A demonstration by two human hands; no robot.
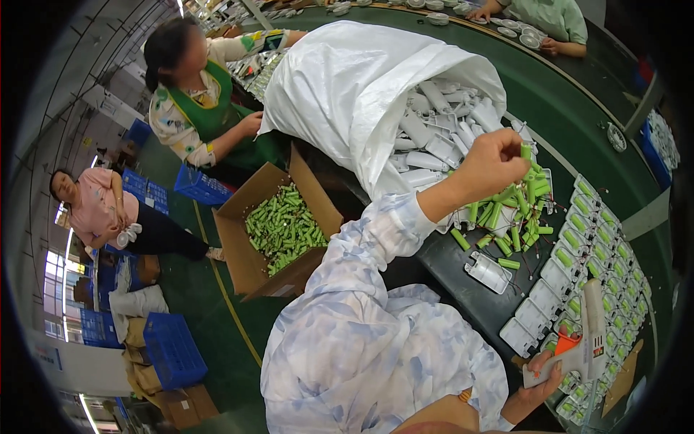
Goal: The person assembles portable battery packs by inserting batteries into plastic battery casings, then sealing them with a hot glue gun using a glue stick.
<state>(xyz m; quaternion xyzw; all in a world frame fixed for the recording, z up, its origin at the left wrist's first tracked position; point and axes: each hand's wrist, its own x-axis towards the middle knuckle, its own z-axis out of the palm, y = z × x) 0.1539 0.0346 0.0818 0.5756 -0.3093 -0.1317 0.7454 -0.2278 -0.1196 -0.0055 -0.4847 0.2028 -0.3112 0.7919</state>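
Observation:
My left hand [499,163] is closed with a green battery cell [525,151] at its fingertips, above a heap of green cells with thin wires [515,217]. In my right hand [542,380], at the lower right, is a white hot glue gun [593,336] with an orange trigger [566,343]. The gun is over rows of white plastic housings [553,278], many with a green cell inside. One separate white housing [489,273] lies on the dark work surface [452,264], just below the heap.
A big white woven sack [340,94] spills white plastic shells [434,134] beside the heap. Left of my arm stands a cardboard box [238,210] full of green cells. A person in a green apron [210,101] touches the sack. Another person [101,206] stands farther left, near blue crates [173,351].

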